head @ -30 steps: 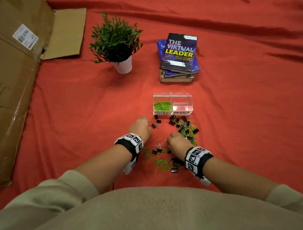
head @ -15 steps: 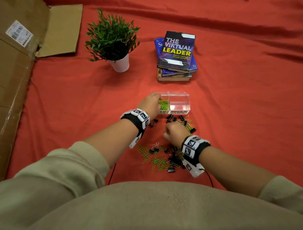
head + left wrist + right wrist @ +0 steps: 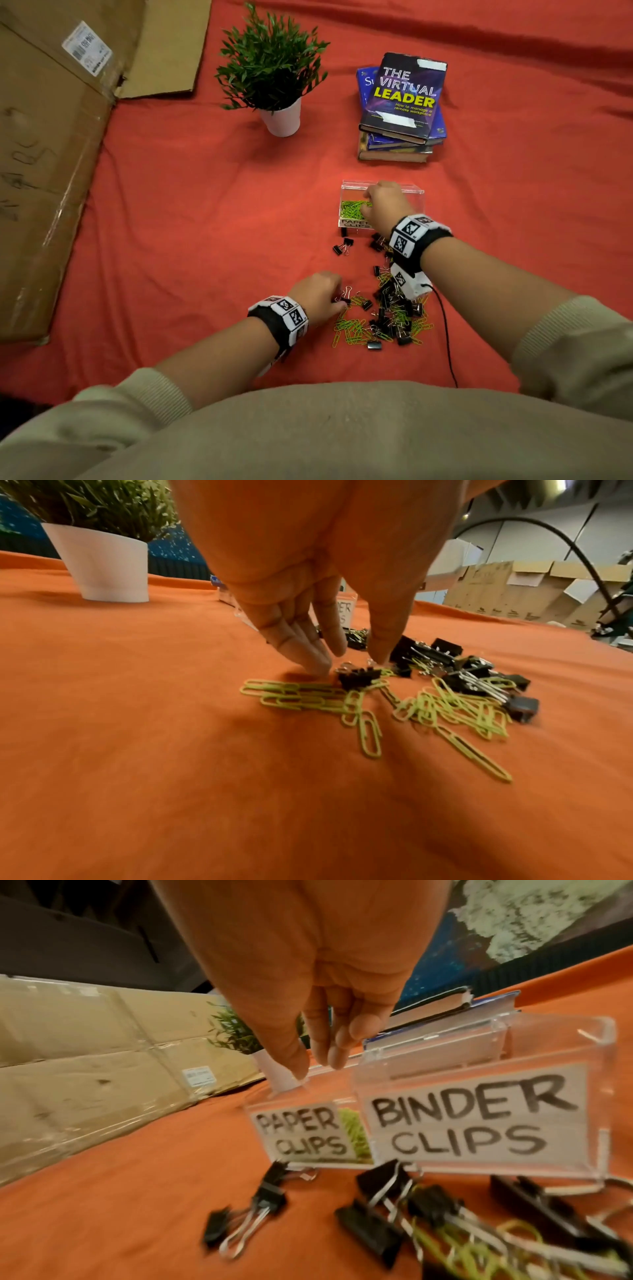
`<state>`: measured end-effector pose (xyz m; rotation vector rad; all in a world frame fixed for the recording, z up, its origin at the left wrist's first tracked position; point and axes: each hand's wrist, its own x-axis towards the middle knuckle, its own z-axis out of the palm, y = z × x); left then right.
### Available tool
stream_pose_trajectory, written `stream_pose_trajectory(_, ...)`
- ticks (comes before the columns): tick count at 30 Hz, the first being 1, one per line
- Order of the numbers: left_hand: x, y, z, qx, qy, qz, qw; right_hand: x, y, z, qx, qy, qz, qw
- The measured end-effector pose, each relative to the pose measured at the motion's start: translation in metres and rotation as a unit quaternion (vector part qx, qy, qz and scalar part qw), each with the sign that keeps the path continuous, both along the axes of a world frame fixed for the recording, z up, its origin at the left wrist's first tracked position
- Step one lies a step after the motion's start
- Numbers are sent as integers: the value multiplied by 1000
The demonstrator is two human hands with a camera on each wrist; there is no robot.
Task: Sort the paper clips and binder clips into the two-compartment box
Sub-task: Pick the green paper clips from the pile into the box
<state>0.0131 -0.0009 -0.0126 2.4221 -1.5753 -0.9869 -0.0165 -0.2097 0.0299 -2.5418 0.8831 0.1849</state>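
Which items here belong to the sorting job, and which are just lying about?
Part of the job:
clear box
green paper clips
black binder clips
left hand
right hand

Just lying about:
potted plant
stack of books
flattened cardboard

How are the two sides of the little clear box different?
The PAPER CLIPS compartment holds a heap of green paper clips, while the BINDER CLIPS compartment looks empty where it shows. The paper-clip label is the smaller one in the right wrist view; the binder-clip label looks bigger and nearer. The right hand reaches over the paper-clip side. Both are clear plastic with handwritten labels.
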Motion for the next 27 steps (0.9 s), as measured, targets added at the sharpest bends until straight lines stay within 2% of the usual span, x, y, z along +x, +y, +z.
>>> stream_pose_trajectory(3, -6, 2, -7, 2, -12, -7, 1000, -22, 34, -5, 27, -23, 53, 998)
stream_pose_trajectory(6, -4, -4, -4, -18, -7, 3, 1000, -50, 72, -16, 108, 72, 128, 983)
stream_pose_trajectory(8, 2, -9, 1, -40, -8, 24, 999, -64, 88, -25, 108, 102, 161, 976)
stream_pose_trajectory(13, 22, -22, 11, -83, 11, 83, 993, -73, 101, -42, 88, 80, 152, 981)
stream_pose_trajectory(17, 29, -20, 13, -75, 2, 74, 994, -76, 81, -42, 79, 44, 100, 991)
stream_pose_trajectory(20, 33, -8, 13, -26, 3, 44, 999, -83, 62, -40, 52, 10, 56, 997)
stream_pose_trajectory(24, 35, 12, 10, 35, -3, -13, 999, -91, 70, -32, 60, 37, 125, 990)
stream_pose_trajectory(27, 34, 24, 7, 40, -12, -40, 998, -97, 81, -35, 62, 78, 168, 981)
